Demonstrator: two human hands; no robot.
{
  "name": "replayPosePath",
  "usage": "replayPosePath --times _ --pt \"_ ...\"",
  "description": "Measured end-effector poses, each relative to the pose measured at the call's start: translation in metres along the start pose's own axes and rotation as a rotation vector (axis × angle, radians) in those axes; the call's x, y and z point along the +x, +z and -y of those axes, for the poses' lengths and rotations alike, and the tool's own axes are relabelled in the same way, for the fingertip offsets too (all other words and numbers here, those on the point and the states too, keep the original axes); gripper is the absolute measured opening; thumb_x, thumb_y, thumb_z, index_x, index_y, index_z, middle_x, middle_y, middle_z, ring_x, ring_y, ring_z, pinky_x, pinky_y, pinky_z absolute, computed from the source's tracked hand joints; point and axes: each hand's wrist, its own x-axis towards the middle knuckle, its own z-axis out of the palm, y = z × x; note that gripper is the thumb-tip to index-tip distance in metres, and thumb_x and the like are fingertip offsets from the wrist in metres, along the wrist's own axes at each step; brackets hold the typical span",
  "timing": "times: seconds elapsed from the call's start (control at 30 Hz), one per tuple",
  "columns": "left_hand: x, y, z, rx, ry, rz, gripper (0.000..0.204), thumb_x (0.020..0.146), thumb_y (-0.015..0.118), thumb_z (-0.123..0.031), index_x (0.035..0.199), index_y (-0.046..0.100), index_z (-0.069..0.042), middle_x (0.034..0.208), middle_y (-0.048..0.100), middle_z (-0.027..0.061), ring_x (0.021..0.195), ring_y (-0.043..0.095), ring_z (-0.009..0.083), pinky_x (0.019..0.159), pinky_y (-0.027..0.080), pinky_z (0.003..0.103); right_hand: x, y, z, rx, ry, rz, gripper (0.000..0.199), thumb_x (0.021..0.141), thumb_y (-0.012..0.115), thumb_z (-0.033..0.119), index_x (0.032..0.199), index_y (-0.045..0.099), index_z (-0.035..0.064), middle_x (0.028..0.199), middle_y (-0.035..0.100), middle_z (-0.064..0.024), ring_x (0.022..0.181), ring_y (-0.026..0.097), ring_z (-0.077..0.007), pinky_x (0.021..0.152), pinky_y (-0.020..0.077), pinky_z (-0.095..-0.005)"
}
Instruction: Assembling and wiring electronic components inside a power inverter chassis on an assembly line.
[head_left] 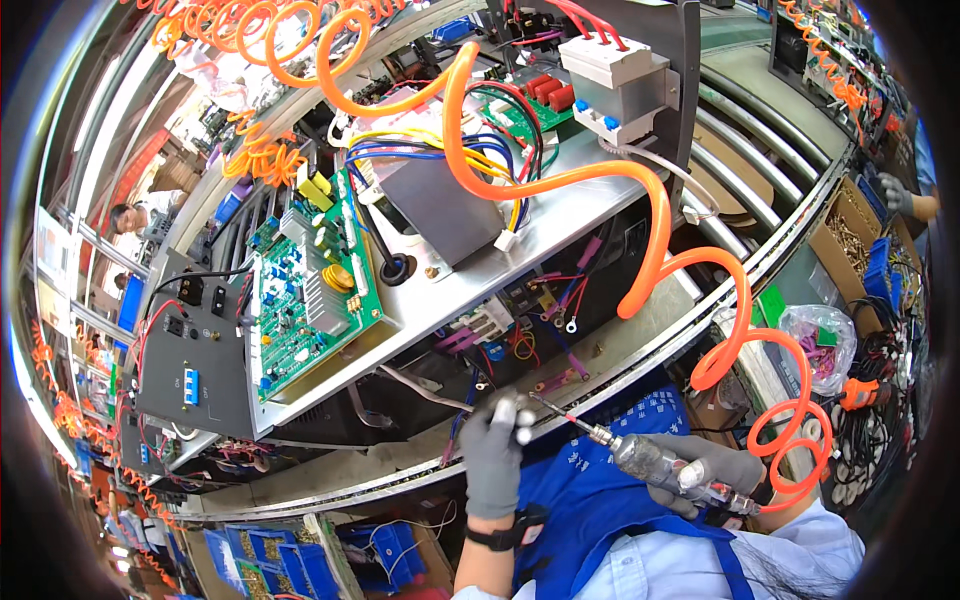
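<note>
My right hand [700, 465], in a grey glove, is wrapped around an air screwdriver [645, 460] with a metallic body. Its long thin bit points up and left toward my left hand [495, 450]. That hand, gloved as well, has its fingers curled together beside the bit's tip; whatever they pinch is too small to make out. Just beyond the fingers stands an electrical unit with a metal plate [415, 310], a green circuit board [310, 290] and a grey transformer block [435, 205]. Wires with ring terminals [572, 325] hang in the unit's dark lower bay.
An orange coiled air hose [660, 230] loops across the unit to the screwdriver. Conveyor rollers [750, 120] lie at the far right. A carton of screws [845, 240] and a bag of purple parts [815, 345] sit on the right. Blue bins [275, 560] stand lower left. Other people work nearby.
</note>
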Motion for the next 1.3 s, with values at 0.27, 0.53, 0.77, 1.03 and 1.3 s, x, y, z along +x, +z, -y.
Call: replayPosePath --times 0.27,0.53,0.77,1.03,1.3 --pt "0.032 0.026 0.022 -0.138 -0.057 0.071 0.021 0.093 0.053 -0.005 0.112 0.055 0.003 0.096 0.064 0.013 0.08 0.062 0.0172 0.066 0.053 0.027 -0.009 -0.024 -0.009 -0.017 -0.065 0.037 0.091 0.069 0.073 0.034 0.142 0.029 0.0021 0.078 0.055 -0.0105 0.058 0.057 -0.0155 0.048 0.0471 -0.0274" --pt "0.033 0.054 0.007 0.095 0.037 0.151 0.021 0.089 0.053 -0.001 0.109 0.056 0.005 0.096 0.065 0.013 0.077 0.064 0.018 0.069 0.055 0.026 -0.024 -0.022 0.006 0.024 -0.075 0.012 0.09 0.072 0.072 0.038 0.143 0.03 0.0014 0.079 0.055 -0.0098 0.057 0.056 -0.0138 0.048 0.046 -0.0263" --pt "0.044 0.052 0.012 0.103 0.039 0.215 0.024 0.092 0.056 -0.01 0.112 0.057 0.004 0.092 0.065 0.0106 0.075 0.063 0.0132 0.065 0.054 0.024 -0.025 -0.021 0.016 0.0 -0.072 -0.014 0.095 0.068 0.074 0.046 0.141 0.033 0.0007 0.08 0.055 -0.0101 0.057 0.057 -0.0143 0.047 0.0466 -0.0258" --pt "0.061 0.068 0.006 0.473 0.24 -0.08 0.034 0.098 0.052 -0.024 0.125 0.055 -0.003 0.074 0.064 0.0061 0.056 0.056 0.007 0.049 0.044 0.022 -0.031 -0.023 0.01 0.06 -0.148 -0.025 0.095 0.066 0.076 0.045 0.138 0.036 -0.0004 0.083 0.058 -0.0117 0.057 0.057 -0.0157 0.047 0.0471 -0.0266" --pt "0.074 0.063 0.018 1.01 0.717 -0.089 0.029 0.09 0.06 -0.022 0.118 0.062 -0.014 0.075 0.068 0.0149 0.062 0.066 0.0308 0.055 0.052 0.038 -0.03 -0.013 0.011 0.058 -0.157 0.008 0.083 0.067 0.076 0.044 0.13 0.043 0.0008 0.078 0.056 -0.0108 0.056 0.055 -0.016 0.041 0.0468 -0.028"
